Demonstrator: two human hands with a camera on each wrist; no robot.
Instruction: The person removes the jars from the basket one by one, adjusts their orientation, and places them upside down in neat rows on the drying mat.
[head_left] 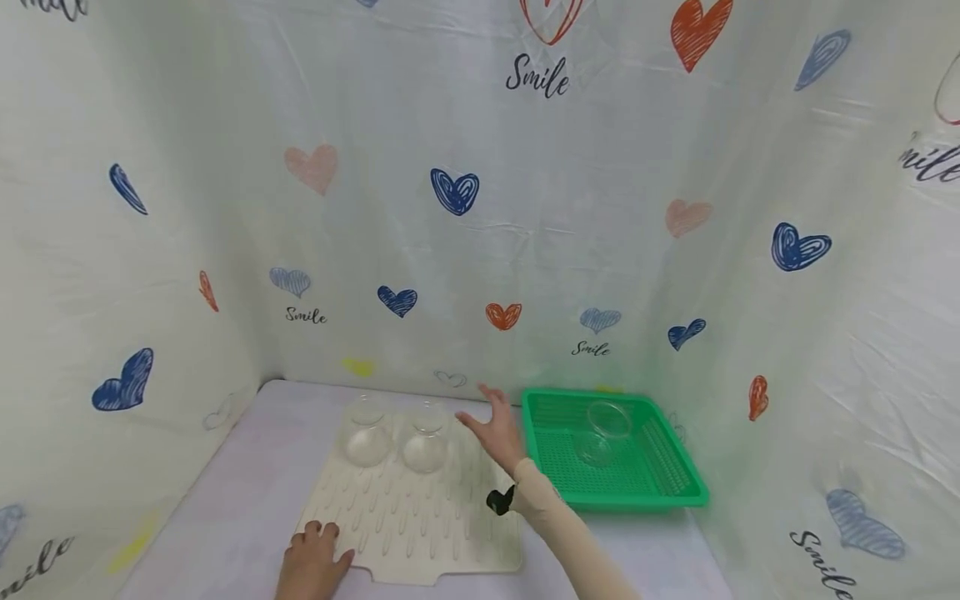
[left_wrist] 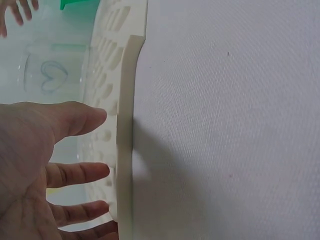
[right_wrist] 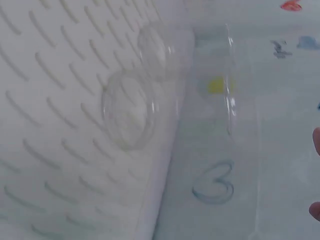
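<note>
My right hand is raised over the far right part of a cream ridged draining board, with thumb and fingers spread and nothing in them. Beside it on the board stand two clear glasses, the nearer one just left of the hand and the other further left. Those glasses also show in the right wrist view, one ring against the ridges; only fingertips appear at its right border. Down at the board's front left corner, my left hand rests with relaxed fingers, its fingertips at the edge.
Right of the board sits a green plastic basket with a third clear glass lying inside. A pale cloth covers the table. Curtains printed with hearts enclose the back and both sides.
</note>
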